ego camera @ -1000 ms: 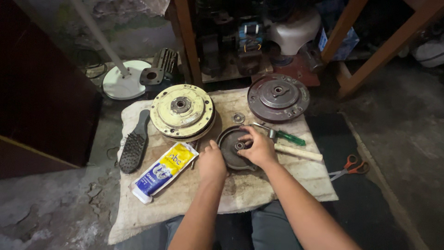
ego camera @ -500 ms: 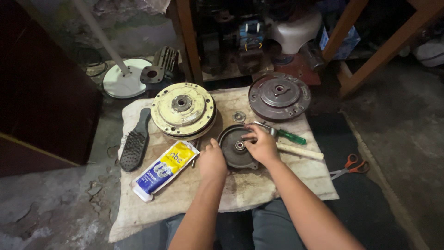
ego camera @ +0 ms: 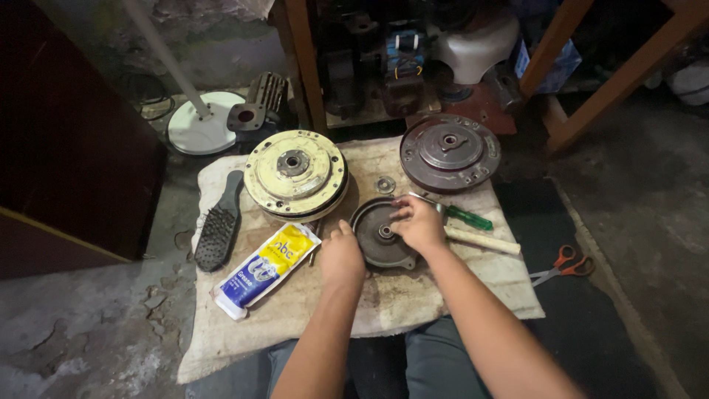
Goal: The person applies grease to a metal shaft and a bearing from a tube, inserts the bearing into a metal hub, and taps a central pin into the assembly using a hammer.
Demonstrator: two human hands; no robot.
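Both hands (ego camera: 342, 256) (ego camera: 418, 223) on dark round plate (ego camera: 378, 236) (flat, hub upward)

you sit on a rough grey concrete floor (ego camera: 88, 325), cracked at your left. a dark wooden panel (ego camera: 66, 148) stands left; slanted wooden legs (ego camera: 613, 81) rise at right in dim light.

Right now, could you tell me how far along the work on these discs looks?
Done: the cream disc and reddish disc lie apart on the cloth. In hand: the left hand steadies the dark disc while the right hand works on it. Left: the grease pouch and small washer lie aside.
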